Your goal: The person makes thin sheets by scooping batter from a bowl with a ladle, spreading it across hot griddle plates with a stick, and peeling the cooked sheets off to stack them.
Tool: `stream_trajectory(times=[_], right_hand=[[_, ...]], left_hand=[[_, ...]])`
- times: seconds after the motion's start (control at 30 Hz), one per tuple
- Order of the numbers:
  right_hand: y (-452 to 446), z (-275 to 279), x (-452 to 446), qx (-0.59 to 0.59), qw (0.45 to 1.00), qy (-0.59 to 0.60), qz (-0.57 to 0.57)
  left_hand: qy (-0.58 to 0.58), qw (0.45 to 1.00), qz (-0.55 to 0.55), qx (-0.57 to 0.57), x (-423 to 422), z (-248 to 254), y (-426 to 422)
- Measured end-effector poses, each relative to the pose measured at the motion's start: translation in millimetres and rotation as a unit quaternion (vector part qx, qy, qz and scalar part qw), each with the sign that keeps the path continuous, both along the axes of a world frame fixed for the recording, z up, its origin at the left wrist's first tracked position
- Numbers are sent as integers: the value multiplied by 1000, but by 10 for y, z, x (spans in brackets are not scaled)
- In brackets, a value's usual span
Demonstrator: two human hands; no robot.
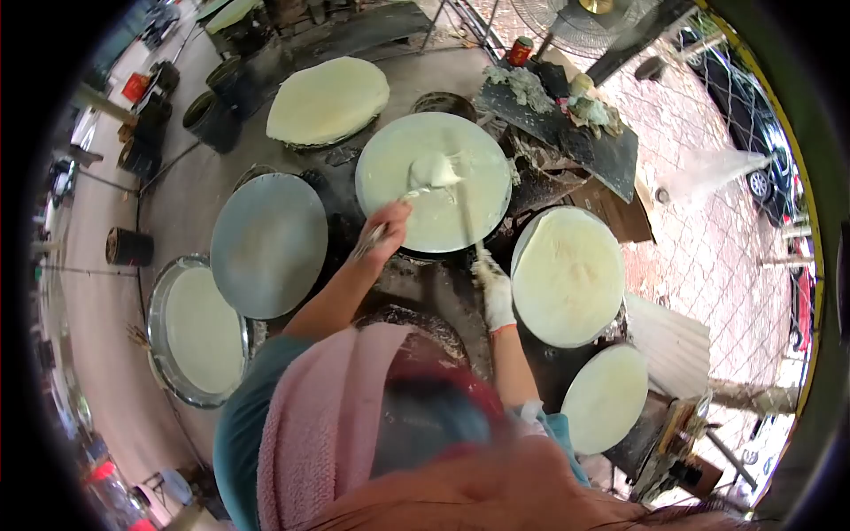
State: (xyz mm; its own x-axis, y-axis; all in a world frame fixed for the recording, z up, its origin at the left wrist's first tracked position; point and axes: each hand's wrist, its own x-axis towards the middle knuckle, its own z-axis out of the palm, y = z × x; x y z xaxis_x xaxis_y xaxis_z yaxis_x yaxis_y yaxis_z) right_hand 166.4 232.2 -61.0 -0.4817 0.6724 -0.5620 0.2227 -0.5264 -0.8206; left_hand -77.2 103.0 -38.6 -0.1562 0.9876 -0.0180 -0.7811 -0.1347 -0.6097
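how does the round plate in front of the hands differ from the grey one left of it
The front plate looks pale, with a white lump on it; the grey plate looks darker, with no lump. The left hand reaches over the front plate, while no hand is over the grey plate. Both look round.

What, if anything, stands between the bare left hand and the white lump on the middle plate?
Nothing visible blocks it. The left hand grips a short tool that seems to reach toward the white lump. The long tool in the gloved right hand passes by the lump's right side, not between them.
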Motion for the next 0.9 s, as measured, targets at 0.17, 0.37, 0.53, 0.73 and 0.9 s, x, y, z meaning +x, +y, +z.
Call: stream_trajectory(times=[0.17, 0.37, 0.53, 0.73, 0.9], right_hand=[[277, -295, 81, 0, 988, 0, 152], [349, -298, 87, 38, 998, -2, 48], [-488, -277, -524, 50, 980, 81, 177], [-2170, -306, -1685, 320, 900, -64, 288], [-2754, -329, -1867, 354, 858, -201, 313]], left_hand=[[204, 975, 86, -9, 26, 644, -603], [441, 860, 83, -242, -499, 939, -1549], [619, 616, 37, -486, -942, 640, -2124], [659, 439, 23, -610, -1343, -122, -2480], [718, 162, 33, -676, -1602, -482, -3101]])
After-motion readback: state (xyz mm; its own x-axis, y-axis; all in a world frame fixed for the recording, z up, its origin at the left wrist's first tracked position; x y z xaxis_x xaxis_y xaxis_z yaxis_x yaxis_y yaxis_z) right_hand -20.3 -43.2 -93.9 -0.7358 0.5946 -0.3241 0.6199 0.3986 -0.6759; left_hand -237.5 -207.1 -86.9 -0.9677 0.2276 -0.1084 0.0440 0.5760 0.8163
